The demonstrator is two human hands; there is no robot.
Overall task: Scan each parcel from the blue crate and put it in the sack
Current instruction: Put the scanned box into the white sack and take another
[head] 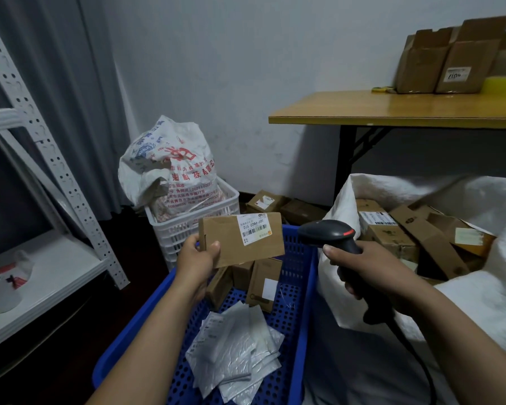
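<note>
left grip (197,255) curled on the left end of a flat brown parcel (243,244), thumb pressed on the front face, fingers hidden behind. parcel held on edge above the far end of the blue crate (146,317), clear of everything below, its white barcode label (254,228) at the upper right of the face and turned toward the camera.

right grip (368,267) wrapped round the handle of a black scanner (327,232), thumb lying along the top of the handle, cable trailing down past the wrist. scanner head just right of the parcel and level with it, not touching, nose pointing left toward the parcel's right edge, a red strip showing on top.

down in the crate: a few small brown boxes (263,282) standing on edge at the far end, a loose heap of silver mailers (234,346) nearer the camera.

right of the crate and against its wall, the white sack (479,302), mouth open, brown parcels (406,238) piled inside.

beyond the crate, a white basket (193,226) holding a printed bag (170,165); more boxes (275,203) on the floor beside it. wooden surface (392,109) at upper right with open cardboard cartons (444,62) on it. metal shelf (41,273) at left.
</note>
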